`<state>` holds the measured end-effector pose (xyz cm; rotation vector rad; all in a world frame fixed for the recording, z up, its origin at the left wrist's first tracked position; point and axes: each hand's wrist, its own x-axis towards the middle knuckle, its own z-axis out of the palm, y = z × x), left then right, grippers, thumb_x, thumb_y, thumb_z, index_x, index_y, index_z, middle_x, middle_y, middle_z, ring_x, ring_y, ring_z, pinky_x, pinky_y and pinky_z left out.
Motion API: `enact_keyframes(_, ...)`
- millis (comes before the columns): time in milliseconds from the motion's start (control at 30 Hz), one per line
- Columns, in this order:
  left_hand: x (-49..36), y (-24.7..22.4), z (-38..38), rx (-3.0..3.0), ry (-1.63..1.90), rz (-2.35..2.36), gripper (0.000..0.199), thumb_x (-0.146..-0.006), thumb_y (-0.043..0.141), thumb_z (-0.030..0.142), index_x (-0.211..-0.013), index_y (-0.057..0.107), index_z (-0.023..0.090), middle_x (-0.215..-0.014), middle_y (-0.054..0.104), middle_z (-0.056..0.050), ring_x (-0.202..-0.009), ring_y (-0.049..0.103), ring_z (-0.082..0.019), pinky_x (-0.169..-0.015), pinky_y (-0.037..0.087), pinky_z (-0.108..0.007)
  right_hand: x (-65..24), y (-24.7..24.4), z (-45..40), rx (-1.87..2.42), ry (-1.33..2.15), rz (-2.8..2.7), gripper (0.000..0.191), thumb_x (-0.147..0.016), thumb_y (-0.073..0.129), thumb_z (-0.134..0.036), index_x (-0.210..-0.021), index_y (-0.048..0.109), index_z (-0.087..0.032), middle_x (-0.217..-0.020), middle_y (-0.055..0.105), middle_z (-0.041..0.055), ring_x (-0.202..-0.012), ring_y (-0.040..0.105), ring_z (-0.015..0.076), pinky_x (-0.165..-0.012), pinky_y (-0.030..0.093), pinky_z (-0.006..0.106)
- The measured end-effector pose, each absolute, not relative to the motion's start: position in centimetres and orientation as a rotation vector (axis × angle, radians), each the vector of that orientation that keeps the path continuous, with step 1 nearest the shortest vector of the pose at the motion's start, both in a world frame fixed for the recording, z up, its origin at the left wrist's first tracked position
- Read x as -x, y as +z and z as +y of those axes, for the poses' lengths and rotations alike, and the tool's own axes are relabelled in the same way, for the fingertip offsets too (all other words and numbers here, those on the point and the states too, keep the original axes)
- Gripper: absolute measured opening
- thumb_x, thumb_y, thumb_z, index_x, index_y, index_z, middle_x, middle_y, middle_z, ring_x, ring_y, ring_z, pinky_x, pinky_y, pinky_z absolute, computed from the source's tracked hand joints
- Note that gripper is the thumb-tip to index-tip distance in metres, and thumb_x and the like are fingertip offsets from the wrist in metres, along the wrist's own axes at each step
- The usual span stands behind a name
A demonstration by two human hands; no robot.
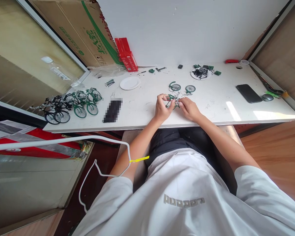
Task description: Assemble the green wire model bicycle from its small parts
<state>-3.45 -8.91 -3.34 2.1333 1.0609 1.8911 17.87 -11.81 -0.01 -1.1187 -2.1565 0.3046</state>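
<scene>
A small green bicycle frame with silvery parts is held between my two hands near the table's front edge. My left hand pinches it from the left with curled fingers. From the right, the fingertips of my right hand close on its silvery part. Just beyond my hands lie a small wheel with a green fender and another small wheel. Fine detail between my fingertips is too small to tell.
Several assembled miniature bicycles stand at the left end of the white table. A white plate, a red box, a plate of black parts and a black phone lie farther out. A white cable hangs at left.
</scene>
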Motion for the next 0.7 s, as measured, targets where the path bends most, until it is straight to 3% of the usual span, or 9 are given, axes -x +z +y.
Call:
enact_keyframes(133, 3.43, -3.21, -8.96, -2.114, 1.874, 1.08, 0.044, -0.11, 0.065, 0.061, -0.11, 0.034, 0.03, -0.104, 0.066, -0.003, -0.093, 0.074, -0.019, -0.088, 0.059, -0.038, -17.92, 0.23, -12.02, 1.12, 0.335, -2.158, 0.071, -0.118, 0.023, -0.074, -0.126, 0.071, -0.021, -0.104, 0.078, 0.0134, -0.091, 0.069, 0.0289, -0.088, 0.052, 0.04)
enact_keyframes(333, 3.39, -2.94, -9.1, -2.088, 1.89, 1.042, 0.044, -0.112, 0.062, 0.064, -0.109, 0.034, 0.03, -0.102, 0.066, -0.002, -0.09, 0.074, -0.018, -0.084, 0.058, -0.036, -17.97, 0.6, -12.39, 1.066, 0.343, -2.181, 0.081, -0.114, 0.017, -0.081, -0.126, 0.07, -0.021, -0.103, 0.077, 0.0136, -0.091, 0.07, 0.0291, -0.087, 0.051, 0.04)
enact_keyframes(500, 3.41, -2.92, -9.14, -2.081, 1.839, 1.101, 0.047, -0.112, 0.057, 0.071, -0.108, 0.035, 0.03, -0.1, 0.066, -0.003, -0.089, 0.073, -0.018, -0.083, 0.058, -0.037, -17.57, 0.75, -12.54, 1.136, 0.286, -2.208, 0.075, -0.111, 0.032, -0.085, -0.12, 0.07, -0.021, -0.092, 0.074, 0.0111, -0.078, 0.063, 0.0269, -0.078, 0.047, 0.037)
enact_keyframes(700, 3.46, -3.14, -9.16, -2.15, 1.793, 1.139, 0.049, -0.112, 0.053, 0.075, -0.108, 0.038, 0.029, -0.099, 0.066, -0.002, -0.086, 0.072, -0.017, -0.081, 0.057, -0.034, -17.52, 0.12, -11.94, 1.187, 0.204, -2.223, 0.061, -0.117, 0.031, -0.071, -0.103, 0.067, -0.023, -0.086, 0.069, 0.0104, -0.074, 0.058, 0.0255, -0.073, 0.042, 0.036)
